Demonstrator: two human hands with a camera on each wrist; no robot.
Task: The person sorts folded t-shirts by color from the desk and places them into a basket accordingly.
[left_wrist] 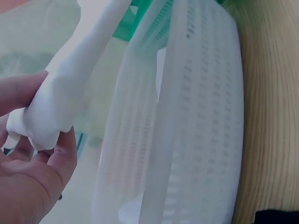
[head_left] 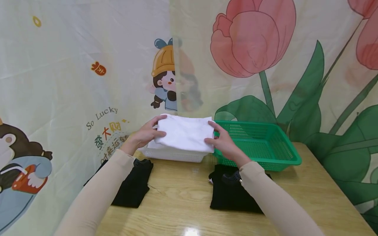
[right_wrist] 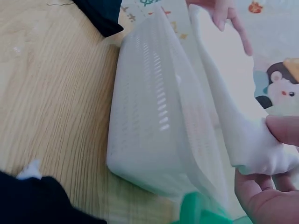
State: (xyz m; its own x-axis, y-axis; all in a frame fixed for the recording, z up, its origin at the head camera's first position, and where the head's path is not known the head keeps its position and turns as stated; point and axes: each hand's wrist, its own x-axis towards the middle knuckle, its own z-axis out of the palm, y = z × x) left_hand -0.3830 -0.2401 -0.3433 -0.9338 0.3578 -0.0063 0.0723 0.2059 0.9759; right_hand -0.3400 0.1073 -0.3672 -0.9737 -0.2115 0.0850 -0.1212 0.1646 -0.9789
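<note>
A folded white cloth (head_left: 186, 133) is stretched between both hands above the white plastic basket (head_left: 177, 155). My left hand (head_left: 144, 134) pinches its left end, thumb on one face and fingers on the other, as the left wrist view also shows. At the opposite end, my right hand (head_left: 225, 144) grips the cloth the same way; in the right wrist view the folded layers (right_wrist: 238, 98) hang in a thick band. Bits of white material (left_wrist: 132, 210) show inside the basket, though most of its inside is hidden.
A green plastic basket (head_left: 287, 150) stands to the right of the white one. Folded black cloths lie on the wooden table (head_left: 177, 196): one at left (head_left: 136, 188), another at right (head_left: 231, 196), both partly behind the forearms. A printed curtain (head_left: 73, 82) hangs behind.
</note>
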